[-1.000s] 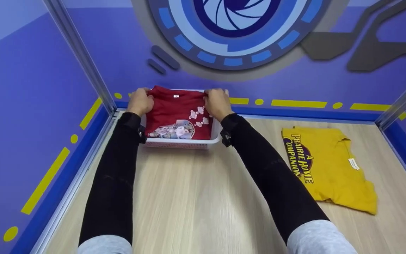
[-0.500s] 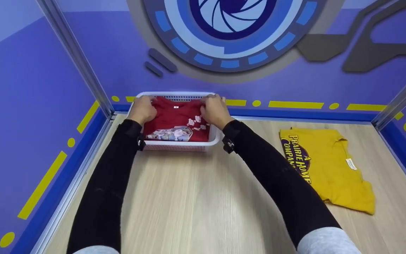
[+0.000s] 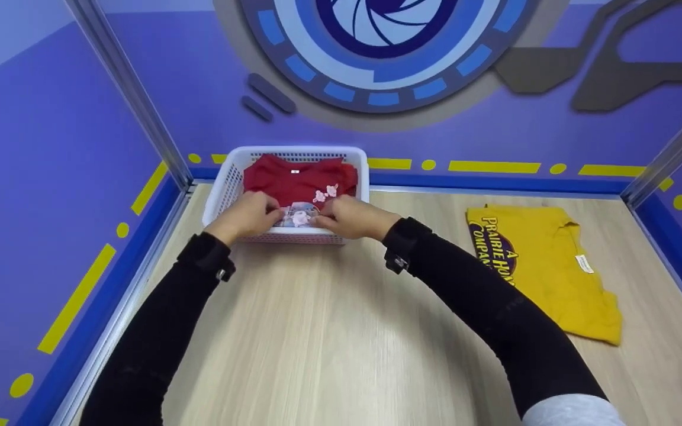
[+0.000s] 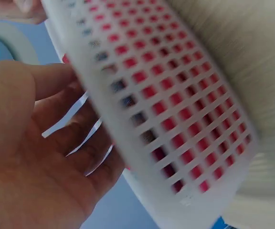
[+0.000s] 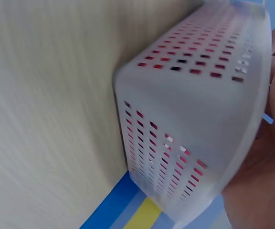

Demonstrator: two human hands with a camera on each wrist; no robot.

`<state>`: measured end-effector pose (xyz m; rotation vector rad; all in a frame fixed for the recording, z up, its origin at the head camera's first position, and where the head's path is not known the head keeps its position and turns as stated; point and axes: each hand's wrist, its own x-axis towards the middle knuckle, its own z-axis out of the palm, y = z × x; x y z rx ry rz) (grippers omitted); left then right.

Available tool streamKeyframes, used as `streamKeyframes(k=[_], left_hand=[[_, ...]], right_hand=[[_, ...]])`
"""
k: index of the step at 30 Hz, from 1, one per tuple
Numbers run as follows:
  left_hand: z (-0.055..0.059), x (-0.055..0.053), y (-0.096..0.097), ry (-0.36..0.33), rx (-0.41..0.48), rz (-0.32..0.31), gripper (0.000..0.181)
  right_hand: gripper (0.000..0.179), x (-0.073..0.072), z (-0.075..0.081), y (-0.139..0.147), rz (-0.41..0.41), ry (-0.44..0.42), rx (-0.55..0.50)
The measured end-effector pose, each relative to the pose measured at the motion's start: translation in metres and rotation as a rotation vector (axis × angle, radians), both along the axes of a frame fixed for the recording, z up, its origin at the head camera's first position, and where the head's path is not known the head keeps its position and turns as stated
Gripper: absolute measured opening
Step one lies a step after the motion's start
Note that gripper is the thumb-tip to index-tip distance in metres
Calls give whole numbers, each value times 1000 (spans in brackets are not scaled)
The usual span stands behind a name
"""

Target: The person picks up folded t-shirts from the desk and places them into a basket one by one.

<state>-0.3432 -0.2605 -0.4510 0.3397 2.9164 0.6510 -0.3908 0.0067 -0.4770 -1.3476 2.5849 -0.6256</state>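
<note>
A folded red shirt [image 3: 293,184] with a printed picture and pale flower shapes lies inside a white plastic basket [image 3: 228,188]. My left hand [image 3: 248,215] reaches over the front left of the basket, fingertips on the shirt's printed part. My right hand [image 3: 350,216] does the same from the front right, its thumb toward the print. In the left wrist view, the left fingers [image 4: 87,143] extend loosely behind the basket's rim. The right hand [image 5: 266,176] is partly hidden by the basket wall in the right wrist view.
A folded yellow T-shirt [image 3: 545,266] with dark lettering lies flat on the wooden table [image 3: 317,331], right of the basket. Behind the basket stands a blue patterned wall [image 3: 311,133]. A metal frame post [image 3: 134,94] rises at the back left corner.
Both hands have left the shirt's top corners at the back of the basket and moved toward the front rim, closer together. The shirt has sunk lower inside the basket.
</note>
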Motion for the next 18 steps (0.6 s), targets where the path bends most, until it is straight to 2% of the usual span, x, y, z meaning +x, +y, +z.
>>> streamKeyframes(k=[3,7,10,13,16,18], left_hand=[[-8,4,4,17,-35,-5,46],[-12,10,16,71,-112,29,52],[-8,19,32,169,-123,49,45],[-2,31,54,270,-80,45,35],[5,45,78,323,-3,4,30],[10,53,95,344,51,-51,26]], right_hand=[[56,4,-4,1,-44,44,58],[60,12,-7,0,-66,151,60],[48,22,-3,5,-100,252,-31],[33,36,6,17,-168,326,-157],[28,49,18,36,-247,325,-272],[27,55,24,52,-294,305,-326]])
